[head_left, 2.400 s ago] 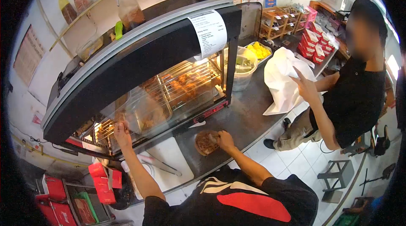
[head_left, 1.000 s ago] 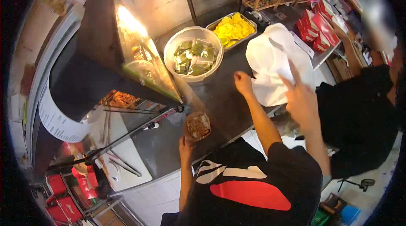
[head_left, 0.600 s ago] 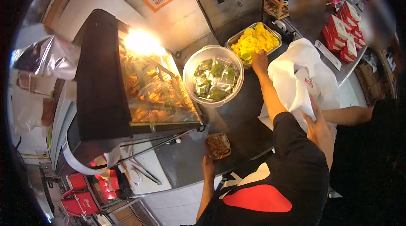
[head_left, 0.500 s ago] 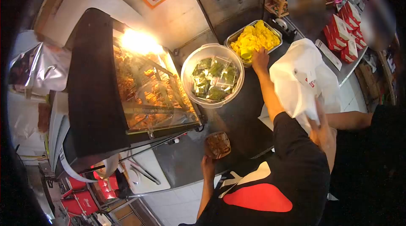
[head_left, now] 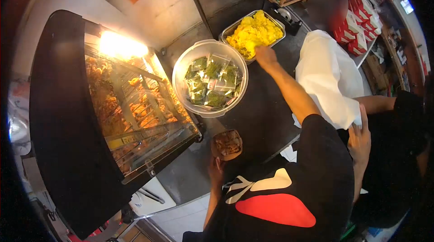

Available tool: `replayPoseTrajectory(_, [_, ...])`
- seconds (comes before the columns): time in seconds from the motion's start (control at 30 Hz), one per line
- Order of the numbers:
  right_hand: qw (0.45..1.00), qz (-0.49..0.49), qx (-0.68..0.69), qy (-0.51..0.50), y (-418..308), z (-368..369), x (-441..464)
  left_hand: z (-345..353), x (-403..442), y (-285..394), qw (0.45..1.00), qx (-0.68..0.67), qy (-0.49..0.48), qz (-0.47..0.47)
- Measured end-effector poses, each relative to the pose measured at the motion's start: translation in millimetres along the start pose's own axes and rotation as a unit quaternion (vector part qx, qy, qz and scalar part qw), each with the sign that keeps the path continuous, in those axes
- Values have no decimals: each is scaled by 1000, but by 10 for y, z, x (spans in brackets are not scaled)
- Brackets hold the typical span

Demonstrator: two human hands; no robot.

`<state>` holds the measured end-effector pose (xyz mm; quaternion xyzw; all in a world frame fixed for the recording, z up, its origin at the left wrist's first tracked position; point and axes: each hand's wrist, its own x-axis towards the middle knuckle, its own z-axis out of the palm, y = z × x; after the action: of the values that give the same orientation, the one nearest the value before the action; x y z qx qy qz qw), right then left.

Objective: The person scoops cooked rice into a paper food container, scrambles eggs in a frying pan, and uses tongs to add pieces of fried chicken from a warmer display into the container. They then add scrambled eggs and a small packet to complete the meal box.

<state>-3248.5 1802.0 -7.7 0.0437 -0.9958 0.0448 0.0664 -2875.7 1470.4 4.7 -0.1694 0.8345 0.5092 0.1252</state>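
Note:
My left hand [head_left: 216, 166] holds a small brown food box [head_left: 227, 152] from its near-left side, above the dark counter. Pieces of brown food [head_left: 227, 141] fill the box. My right hand [head_left: 266, 57] is closed at the near edge of a metal tray [head_left: 283, 36] heaped with soft, lumpy yellow food [head_left: 253, 31]. What its fingers grip is hidden. Left of that hand stands a round clear tub [head_left: 177, 81] with small packets of green flakes [head_left: 216, 79].
At left, a lit display case [head_left: 58, 120] holds fried food. A person's hand [head_left: 359, 141] touches a white bag [head_left: 323, 70] to the right. Red-and-white boxes [head_left: 357, 29] are stacked beyond. Tongs lie on a white board [head_left: 156, 196] below the case.
The view has shifted, and the case looks larger and nearer. My right hand has turned into a closed grip by the tray; the yellow scoop-like thing seen at its fingers is out of sight.

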Motion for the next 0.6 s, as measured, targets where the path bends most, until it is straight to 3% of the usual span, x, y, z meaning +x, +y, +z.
replayPoseTrajectory(0.1, [999, -26, 13, -35, -101, 171, 54, 75, 46, -269, 1000, -12, 14, 10])
replayPoseTrajectory(0.27, [995, -78, 17, -63, -86, 188, 175, -29, 15, 50, 999, -40, -19, -5])
replayPoseTrajectory(0.37, [998, -36, 38, 36, -132, -49, 355, 3, 7, -9, 1000, 3, 20, 19])
replayPoseTrajectory(0.43, [997, -18, 3, 69, -174, -142, 376, 25, 61, -357, 998, 54, -24, 7])
replayPoseTrajectory(0.47, [999, -40, 0, 31, -180, -98, 356, 28, 96, -462, 996, 80, -49, 3])
replayPoseTrajectory(0.6, [990, -117, 10, -81, -143, 175, 340, 38, 56, -146, 999, 11, 8, 40])
